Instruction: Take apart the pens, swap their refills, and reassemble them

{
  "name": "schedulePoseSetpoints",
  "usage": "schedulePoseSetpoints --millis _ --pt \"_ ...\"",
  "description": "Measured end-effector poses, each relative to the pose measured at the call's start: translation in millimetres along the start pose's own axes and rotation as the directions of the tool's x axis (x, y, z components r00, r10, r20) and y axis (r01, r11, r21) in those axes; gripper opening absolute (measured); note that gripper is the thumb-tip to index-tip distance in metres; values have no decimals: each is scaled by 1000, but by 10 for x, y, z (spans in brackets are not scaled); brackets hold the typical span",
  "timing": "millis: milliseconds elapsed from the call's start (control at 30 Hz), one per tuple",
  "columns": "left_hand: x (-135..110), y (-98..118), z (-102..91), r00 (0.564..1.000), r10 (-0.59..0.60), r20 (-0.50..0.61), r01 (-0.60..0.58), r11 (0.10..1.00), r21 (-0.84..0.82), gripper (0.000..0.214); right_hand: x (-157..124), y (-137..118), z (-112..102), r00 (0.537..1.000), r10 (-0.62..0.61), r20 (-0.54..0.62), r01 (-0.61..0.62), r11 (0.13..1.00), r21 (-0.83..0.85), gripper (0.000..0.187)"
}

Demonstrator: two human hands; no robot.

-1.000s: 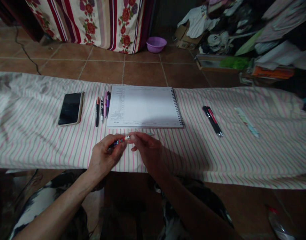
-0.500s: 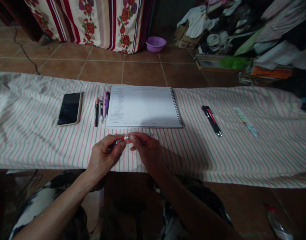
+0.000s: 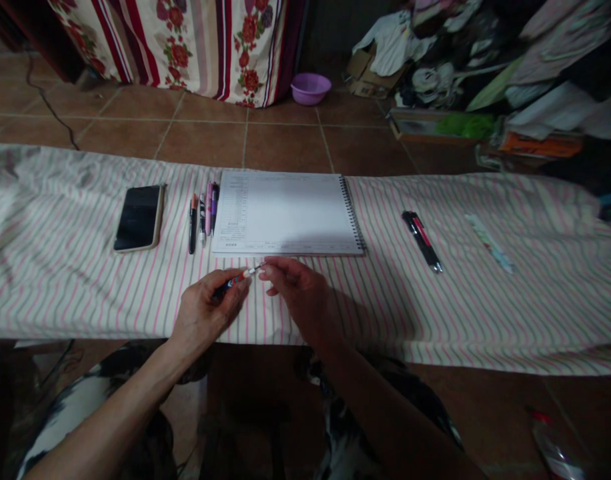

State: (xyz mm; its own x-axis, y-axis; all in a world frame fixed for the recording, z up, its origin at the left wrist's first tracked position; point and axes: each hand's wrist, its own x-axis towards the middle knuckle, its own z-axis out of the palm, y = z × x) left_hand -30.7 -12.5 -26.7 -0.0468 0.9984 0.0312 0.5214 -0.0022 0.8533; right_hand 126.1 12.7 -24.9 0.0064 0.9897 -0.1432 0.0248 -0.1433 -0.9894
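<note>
My left hand [image 3: 208, 303] is closed around a pen [image 3: 231, 283] with a dark, red and white patterned barrel. The pen slants up to the right, and a thin, light-coloured tip shows at its far end. Thumb and forefinger of my right hand [image 3: 301, 288] pinch that thin end; the other fingers curl loosely. Both hands are just in front of a spiral notebook [image 3: 295, 210], which lies with a mostly blank printed page up. Left of it lie an orange and black pen [image 3: 192, 224], a black and white pen [image 3: 202, 220] and pink and purple pens [image 3: 209, 208].
A phone [image 3: 139, 219] lies left on the striped cloth [image 3: 75, 267]. To the right are black and red pens [image 3: 422, 240] and a pale patterned pen [image 3: 490, 243]. Beyond, a purple basin [image 3: 310, 89] stands on the tiled floor, beside piled clothes and boxes.
My right hand has shifted slightly right, away from my left. More of the pen's thin end shows between them. A pale end seen beyond my right fingers earlier is out of sight.
</note>
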Motion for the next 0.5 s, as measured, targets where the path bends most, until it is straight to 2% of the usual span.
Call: schedulePoseSetpoints --millis 133,233,367,500 --pt "13 12 -28 999 -42 -4 42 995 95 33 90 7 -178 996 -66 -68 60 995 -80 25" --pt "26 9 -47 999 -46 -17 48 979 197 36 147 29 -320 985 -156 -68 133 955 -264 22" --pt "35 20 -70 1000 -17 -2 17 940 340 36 174 45 -456 950 -309 53 291 807 -514 13" --pt "32 47 -74 1000 11 5 -11 889 458 34 151 24 -512 929 -324 178 365 724 -586 11"
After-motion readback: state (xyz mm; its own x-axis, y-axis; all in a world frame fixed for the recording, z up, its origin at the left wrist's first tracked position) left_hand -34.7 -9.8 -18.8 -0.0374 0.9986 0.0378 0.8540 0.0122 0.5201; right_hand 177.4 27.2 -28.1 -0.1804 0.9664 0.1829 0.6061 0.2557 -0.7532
